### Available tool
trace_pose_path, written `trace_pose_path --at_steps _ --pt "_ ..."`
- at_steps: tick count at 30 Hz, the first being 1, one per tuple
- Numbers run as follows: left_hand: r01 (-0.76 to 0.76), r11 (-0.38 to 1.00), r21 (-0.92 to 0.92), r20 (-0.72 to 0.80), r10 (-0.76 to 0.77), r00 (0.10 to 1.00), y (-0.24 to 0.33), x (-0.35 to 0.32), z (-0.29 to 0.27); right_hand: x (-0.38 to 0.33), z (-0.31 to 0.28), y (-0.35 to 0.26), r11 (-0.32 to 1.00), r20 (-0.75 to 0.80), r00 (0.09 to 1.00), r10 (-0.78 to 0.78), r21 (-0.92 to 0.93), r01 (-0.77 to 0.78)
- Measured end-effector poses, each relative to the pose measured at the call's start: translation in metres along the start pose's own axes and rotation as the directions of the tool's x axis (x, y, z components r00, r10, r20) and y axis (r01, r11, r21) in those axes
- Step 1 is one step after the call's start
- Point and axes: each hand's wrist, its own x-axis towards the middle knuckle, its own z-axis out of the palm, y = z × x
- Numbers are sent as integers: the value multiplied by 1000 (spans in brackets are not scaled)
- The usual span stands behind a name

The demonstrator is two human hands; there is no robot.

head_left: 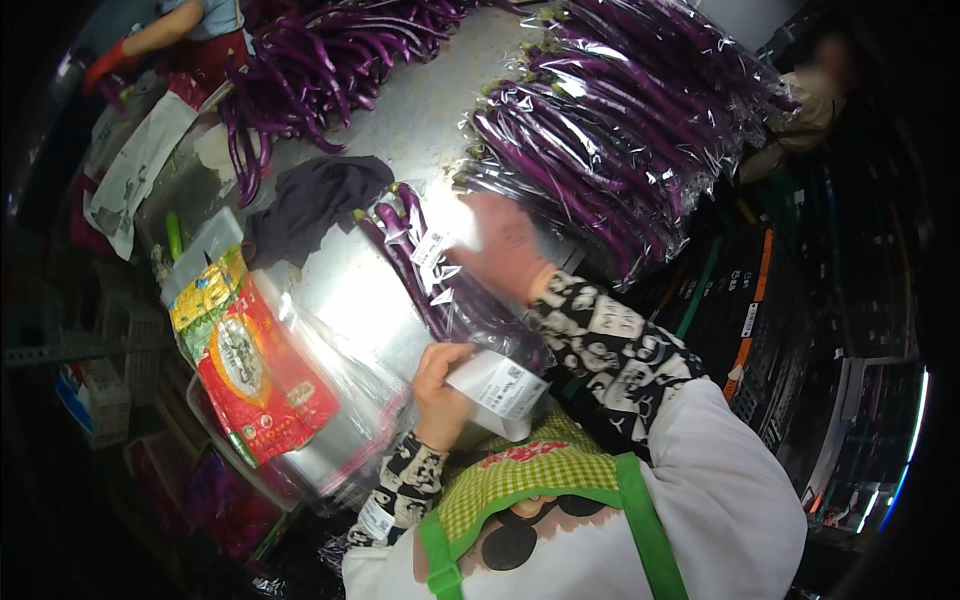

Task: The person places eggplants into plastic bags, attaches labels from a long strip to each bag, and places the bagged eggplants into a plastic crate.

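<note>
Glossy, clear plastic film (475, 310) over smooth, long purple eggplants (400, 245); near, smooth white paper labels (512, 390); shiny grey metal tabletop (425, 115); left, matt, dark crumpled cloth (315, 205) and glossy red-and-gold plastic pouch (285, 385)

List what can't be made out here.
- Head view, right hand: blurred, fingertips unclear against glare.
- Head view, left hand: some fingers, hidden behind the white block.
- Head view, loose eggplants: pile's far end, cut by top edge.
- Head view, block's label: fine print too small.

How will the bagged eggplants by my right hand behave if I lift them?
The bagged eggplants may feel slippery, since glossy film covers them. They could flex slightly, being long and slender. Rolling seems unlikely, as several lie bundled together.
</note>
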Motion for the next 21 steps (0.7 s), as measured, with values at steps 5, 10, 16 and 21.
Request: trace_pose_path --at_steps 5,10,16,21 --pt "-158 987 37 227 146 963 -8 49 28 20 -92 46 959 -224 974 19 -273 -82" --pt "-556 721 414 460 361 811 -66 134 43 27 -138 96 675 -112 946 306 -675 -298" --pt "-536 580 613 494 248 834 -111 139 10 18 -125 105 564 3 953 303 -807 -177" --pt "-461 599 655 424 213 880 -101 91 -31 18 -149 100 696 -6 984 177 -706 -130"
